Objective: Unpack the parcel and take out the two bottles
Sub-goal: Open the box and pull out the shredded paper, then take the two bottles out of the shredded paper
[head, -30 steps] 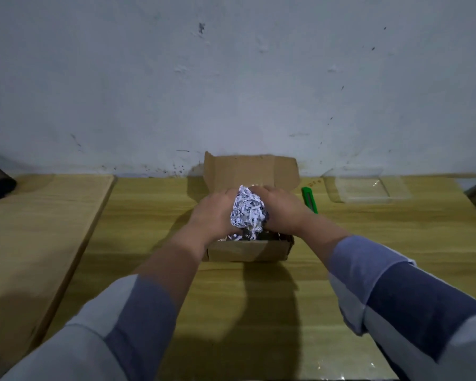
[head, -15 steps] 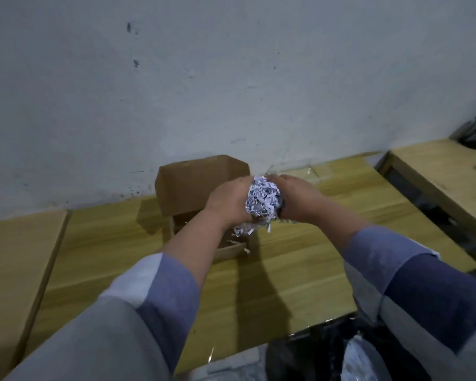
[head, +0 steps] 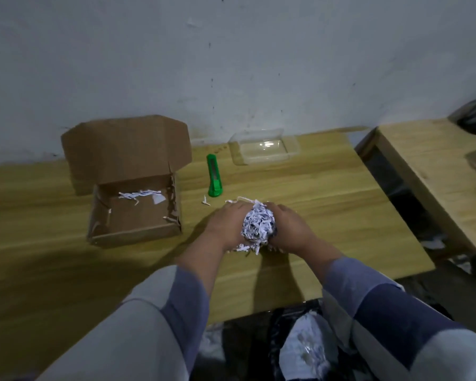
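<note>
both hands are cupped around a wad of shredded paper point(head: 257, 225), left hand point(head: 226, 224) pressed against one side, right hand point(head: 287, 229) against the other, fingers curled in and palms squeezing it between them, low over the wooden table point(head: 327, 215). loose strips hang from the underside of the wad and a few lie on the wood just beyond the fingertips. whether the bottles sit inside that bundle, i can't tell; none is on show. off to the left of the left hand stands the cardboard box point(head: 134, 213), lid flap up, with only a few white shreds on its floor. just beyond the hands lies a green utility knife point(head: 213, 176), and further back to the right, near the wall, a clear plastic tray point(head: 264, 147).
</note>
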`<control>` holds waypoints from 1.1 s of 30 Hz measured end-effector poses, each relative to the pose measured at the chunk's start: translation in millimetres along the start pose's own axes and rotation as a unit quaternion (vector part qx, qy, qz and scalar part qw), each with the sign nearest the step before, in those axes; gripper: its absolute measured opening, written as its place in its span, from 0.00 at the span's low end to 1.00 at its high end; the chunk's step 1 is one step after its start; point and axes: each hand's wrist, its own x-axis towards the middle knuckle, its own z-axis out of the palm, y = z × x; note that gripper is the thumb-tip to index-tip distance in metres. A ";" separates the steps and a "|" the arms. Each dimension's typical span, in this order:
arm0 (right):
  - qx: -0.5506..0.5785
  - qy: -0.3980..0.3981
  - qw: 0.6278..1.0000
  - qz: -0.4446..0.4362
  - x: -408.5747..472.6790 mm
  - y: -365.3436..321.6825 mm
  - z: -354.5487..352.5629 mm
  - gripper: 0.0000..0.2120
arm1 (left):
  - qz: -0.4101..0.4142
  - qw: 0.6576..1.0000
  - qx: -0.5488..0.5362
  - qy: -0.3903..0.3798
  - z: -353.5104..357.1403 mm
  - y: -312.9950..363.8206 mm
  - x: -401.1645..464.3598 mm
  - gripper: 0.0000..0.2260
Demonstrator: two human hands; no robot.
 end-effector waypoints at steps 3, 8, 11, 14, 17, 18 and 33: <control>0.030 0.026 0.999 -0.005 5.0 9.9 0.7 0.34 | -0.034 0.997 0.057 0.029 5.5 6.2 4.9 0.41; 0.006 -0.045 0.999 -0.004 10.9 22.3 -17.2 0.46 | -0.075 0.993 0.071 0.059 3.0 22.5 -2.0 0.42; 0.005 -0.125 0.992 0.001 10.0 26.9 -31.3 0.54 | -0.073 0.994 0.057 0.064 4.4 26.7 -14.9 0.44; 0.011 -0.156 0.988 -0.003 8.3 25.7 -42.3 0.53 | -0.064 0.993 0.057 0.076 3.5 29.0 -27.5 0.40; 0.155 -0.101 0.983 0.005 3.5 17.5 -46.4 0.36 | -0.061 0.991 0.076 0.088 4.0 30.6 -33.4 0.28; 0.172 -0.082 0.982 -0.002 1.5 15.9 -43.3 0.29 | -0.067 0.991 0.073 0.087 4.6 31.5 -34.5 0.25; 0.060 0.124 0.987 0.076 -21.2 49.5 -33.8 0.14 | -0.139 0.963 0.041 0.226 7.9 24.7 -46.2 0.19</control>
